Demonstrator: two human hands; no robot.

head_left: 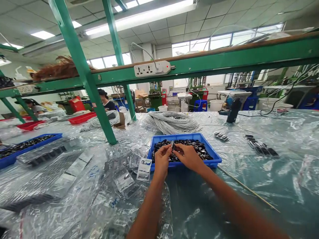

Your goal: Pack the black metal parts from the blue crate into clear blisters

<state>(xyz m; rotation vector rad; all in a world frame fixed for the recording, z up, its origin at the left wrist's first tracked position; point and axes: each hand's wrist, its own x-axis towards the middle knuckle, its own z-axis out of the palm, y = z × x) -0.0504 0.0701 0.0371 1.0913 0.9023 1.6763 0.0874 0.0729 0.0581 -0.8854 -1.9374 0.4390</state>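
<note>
Both hands meet over a blue plastic tray (214,162) filled with small black and silver parts (199,149). My left hand (162,158) pinches a small black part with a silvery edge (173,146), held upright between the fingertips. From the other side, the fingers of my right hand (188,156) close on the same part. Its exact kind is too small to make out, and the fingers cover much of it. Just left of the tray lie clear plastic packs with white cards (144,169).
Coiled grey cable (171,122) lies behind the tray. A thin stick (249,189) and black parts in rows (261,147) are at right. A green post (87,79) rises at left, under a green beam with a power strip (152,68). Other people (107,103) sit further back.
</note>
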